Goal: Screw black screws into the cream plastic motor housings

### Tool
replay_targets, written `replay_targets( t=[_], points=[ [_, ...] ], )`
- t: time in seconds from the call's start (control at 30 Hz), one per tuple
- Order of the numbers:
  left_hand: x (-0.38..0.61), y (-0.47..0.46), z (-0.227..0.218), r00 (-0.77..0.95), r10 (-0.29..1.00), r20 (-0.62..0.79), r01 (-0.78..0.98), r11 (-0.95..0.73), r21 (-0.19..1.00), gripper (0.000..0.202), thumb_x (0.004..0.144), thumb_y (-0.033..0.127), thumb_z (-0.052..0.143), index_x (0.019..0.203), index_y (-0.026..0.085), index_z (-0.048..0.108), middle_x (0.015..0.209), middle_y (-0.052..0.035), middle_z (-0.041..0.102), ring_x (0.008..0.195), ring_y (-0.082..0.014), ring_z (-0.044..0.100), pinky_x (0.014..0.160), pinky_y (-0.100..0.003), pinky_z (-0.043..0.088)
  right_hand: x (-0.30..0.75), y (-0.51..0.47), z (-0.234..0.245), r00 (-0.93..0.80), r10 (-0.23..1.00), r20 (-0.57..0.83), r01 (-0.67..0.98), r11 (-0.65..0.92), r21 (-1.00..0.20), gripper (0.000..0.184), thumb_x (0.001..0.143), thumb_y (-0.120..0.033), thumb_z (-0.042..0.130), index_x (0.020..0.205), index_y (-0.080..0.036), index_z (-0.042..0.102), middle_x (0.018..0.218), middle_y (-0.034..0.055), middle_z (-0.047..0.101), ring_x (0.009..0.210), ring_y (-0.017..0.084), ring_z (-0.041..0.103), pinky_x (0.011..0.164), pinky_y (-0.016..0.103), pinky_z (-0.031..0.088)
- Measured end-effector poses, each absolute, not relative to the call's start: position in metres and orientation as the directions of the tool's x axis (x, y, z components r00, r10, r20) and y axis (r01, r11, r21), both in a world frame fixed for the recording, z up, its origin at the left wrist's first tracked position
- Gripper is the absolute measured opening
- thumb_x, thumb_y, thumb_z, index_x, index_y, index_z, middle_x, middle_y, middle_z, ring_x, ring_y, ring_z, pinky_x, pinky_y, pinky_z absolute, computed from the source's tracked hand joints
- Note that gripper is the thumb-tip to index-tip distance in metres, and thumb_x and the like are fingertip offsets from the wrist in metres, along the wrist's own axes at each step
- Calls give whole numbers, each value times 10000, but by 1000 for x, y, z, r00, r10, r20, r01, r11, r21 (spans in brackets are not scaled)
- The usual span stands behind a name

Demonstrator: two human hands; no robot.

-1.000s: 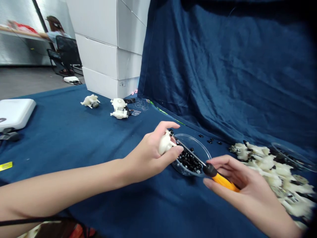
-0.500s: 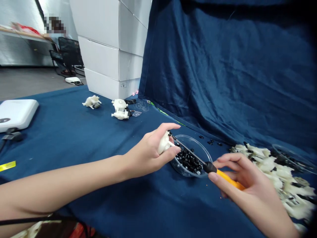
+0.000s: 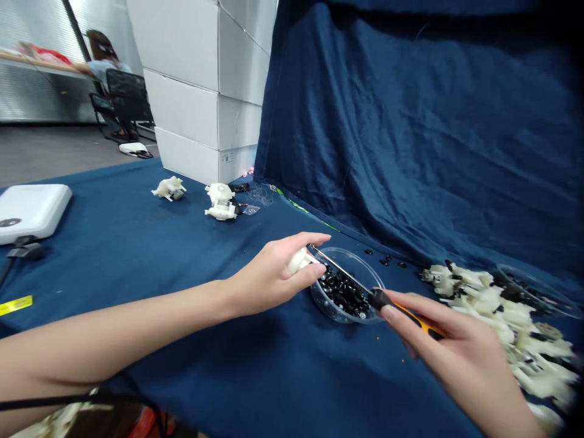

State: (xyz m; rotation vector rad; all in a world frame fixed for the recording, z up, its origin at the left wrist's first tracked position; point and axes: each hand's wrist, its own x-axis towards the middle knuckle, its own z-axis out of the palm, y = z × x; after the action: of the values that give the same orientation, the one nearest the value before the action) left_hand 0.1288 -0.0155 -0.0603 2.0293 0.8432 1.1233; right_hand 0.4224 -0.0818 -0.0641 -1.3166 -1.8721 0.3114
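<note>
Centrally, the left hand [image 3: 274,274] pinches a small white plastic part [image 3: 298,260] between thumb and curled fingers, with the forefinger stretched over the top. This grip seems meant to steady the part and turn one face toward the tool. The right hand [image 3: 456,359] is closed around the orange-and-black handle of a screwdriver [image 3: 375,298], its fingers laid lengthwise along the grip, probably for fine control of the angle. The thin metal shaft slants up and to the left across a clear dish [image 3: 362,261], and its tip meets the part at the left fingertips. Whether the tip is seated in a screw cannot be told. The dish holds many small black pieces [image 3: 342,292] and sits directly under the shaft, between the two hands. That position would put its contents within easy reach of the tip and let it catch anything that drops. A few loose black bits [image 3: 387,260] lie on the blue tablecloth [image 3: 137,255] just behind the dish. To the right, near the tool hand, a pile of white parts [image 3: 515,322] spreads beside a second clear dish [image 3: 538,289]. Two separate white parts [image 3: 168,187] [image 3: 220,201] lie well apart from the pile at the far side of the table, near stacked white boxes [image 3: 205,79]. A flat white device [image 3: 31,210] rests at the left edge. A blue backdrop [image 3: 410,121] hangs behind the work area, and a seated person [image 3: 103,58] is visible far off.
</note>
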Motion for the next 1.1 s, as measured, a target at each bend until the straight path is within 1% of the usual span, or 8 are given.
replay_targets(
  t=[0.1,0.17,0.4,0.57,0.67,0.83,0.93,1.1],
  points=[
    [130,-12,-63,454,767,454,178,-577,797,531,1039,433,676,1513,203,606,1326,-102,763,1049,-206,747,943,-329,586,420,-81,-60,-15,994,110,522,101,-847,494,950,-633,752,1256,-248,794,747,17,759,433,108,554,356,201,401],
    [131,-12,-62,415,808,418,138,-510,849,622,1037,449,686,1589,220,514,1340,-103,760,1043,-207,751,917,-332,595,420,-81,-59,-35,977,210,546,194,-815,510,887,-615,825,1253,-264,771,1020,56,818,600,141,696,467,217,535],
    [132,-17,-54,364,885,289,129,-355,926,633,1016,454,716,1557,180,536,1257,-106,785,950,-197,741,829,-335,593,420,-85,-69,-319,529,786,845,534,-16,466,1001,-175,750,1439,-332,739,1191,41,827,924,197,809,845,299,630],
    [128,-14,-60,389,824,411,159,-500,851,654,1009,430,711,1578,177,510,1249,-106,785,983,-201,752,860,-326,600,409,-90,-60,-100,955,279,579,284,-765,404,1080,-516,616,1211,-200,830,838,57,776,465,112,570,411,244,465],
    [130,-13,-60,397,830,392,146,-479,865,660,994,425,728,1570,185,514,1213,-99,793,969,-203,752,842,-322,600,412,-85,-56,-93,993,72,475,108,-873,516,1020,-636,660,1274,-201,770,867,43,768,435,86,508,377,221,413],
    [137,-16,-54,282,928,242,130,-287,949,622,976,420,747,1510,178,542,1164,-98,801,926,-213,753,790,-340,592,423,-79,-66,-268,642,719,794,570,-213,259,969,-318,811,1223,-277,791,1128,39,815,895,188,799,780,267,631],
    [136,-17,-56,305,913,271,164,-330,930,596,981,448,747,1487,180,580,1205,-97,796,967,-216,752,832,-345,592,419,-85,-72,-334,528,780,852,523,11,418,996,-190,763,1398,-301,751,1172,20,827,855,164,800,765,266,602],
    [129,-15,-61,373,822,430,188,-521,833,652,1009,429,719,1573,182,504,1252,-92,785,949,-185,749,866,-311,594,419,-84,-63,-171,931,322,563,360,-744,333,1051,-488,666,1188,-244,848,797,28,782,417,95,529,392,244,431]
  ],
)
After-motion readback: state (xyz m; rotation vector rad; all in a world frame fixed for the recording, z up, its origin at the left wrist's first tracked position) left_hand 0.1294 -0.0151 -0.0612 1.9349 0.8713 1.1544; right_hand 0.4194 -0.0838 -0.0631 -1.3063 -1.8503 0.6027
